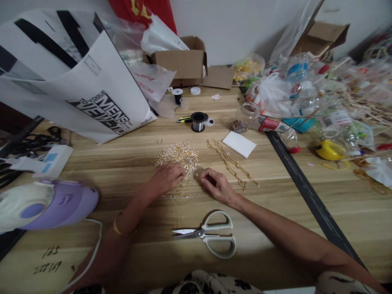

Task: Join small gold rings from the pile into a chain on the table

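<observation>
A loose pile of small gold and silver beads and findings (177,154) lies on the wooden table. My left hand (167,179) rests at the pile's near edge, fingers curled together; anything in them is too small to make out. To the right of the pile, my right hand (217,185) lies on its side with thumb and fingers drawn in, and its contents are hidden. Between and below the hands runs a thin silver chain (186,197). Gold beaded chains (234,163) stretch out beyond my right hand. Scissors (202,233) with pale handles lie nearest me, blades pointing left.
Behind the pile are a wire spool (199,121), a utility knife (184,119), a jar of beads (241,118) and a white card (239,143). A large paper bag (101,90) and a purple appliance (64,204) stand left. Plastic bottles and bags (301,87) crowd the right.
</observation>
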Demonstrator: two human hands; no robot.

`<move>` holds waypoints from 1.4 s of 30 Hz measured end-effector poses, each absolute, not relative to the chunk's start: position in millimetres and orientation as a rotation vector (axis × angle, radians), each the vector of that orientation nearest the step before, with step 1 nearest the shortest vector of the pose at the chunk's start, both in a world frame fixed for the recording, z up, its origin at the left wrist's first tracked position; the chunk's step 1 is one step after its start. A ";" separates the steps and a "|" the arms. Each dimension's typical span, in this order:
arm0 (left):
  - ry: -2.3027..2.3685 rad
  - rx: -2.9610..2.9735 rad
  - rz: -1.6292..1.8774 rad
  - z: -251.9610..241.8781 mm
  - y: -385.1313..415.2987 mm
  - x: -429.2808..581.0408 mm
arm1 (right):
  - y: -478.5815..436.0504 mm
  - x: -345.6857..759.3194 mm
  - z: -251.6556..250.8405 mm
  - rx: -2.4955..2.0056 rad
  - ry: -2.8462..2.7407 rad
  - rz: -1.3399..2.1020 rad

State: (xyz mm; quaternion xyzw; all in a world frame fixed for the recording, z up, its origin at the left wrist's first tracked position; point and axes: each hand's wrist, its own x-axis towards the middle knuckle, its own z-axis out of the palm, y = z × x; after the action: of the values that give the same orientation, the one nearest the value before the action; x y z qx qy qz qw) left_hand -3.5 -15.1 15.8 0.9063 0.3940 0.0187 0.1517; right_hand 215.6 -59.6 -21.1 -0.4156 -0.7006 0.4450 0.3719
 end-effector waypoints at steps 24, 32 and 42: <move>1.103 2.627 0.165 17.2 -13.1 -1.1 | -57.1 215.8 -27.7 -1.054 -1.708 1.242; 1.358 2.488 0.105 39.8 -7.6 -21.4 | -56.4 215.1 -27.1 -1.043 -1.707 1.249; 1.516 2.530 -0.087 39.3 -10.3 -44.4 | -56.8 214.9 -23.4 -1.057 -1.703 1.256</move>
State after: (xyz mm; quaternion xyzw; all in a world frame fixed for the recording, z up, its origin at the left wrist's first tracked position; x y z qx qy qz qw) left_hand -44.4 -10.3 39.3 0.8535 0.5114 -0.0295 0.0951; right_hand 214.9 -56.8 -23.4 -0.4135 -0.6666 0.4913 0.3785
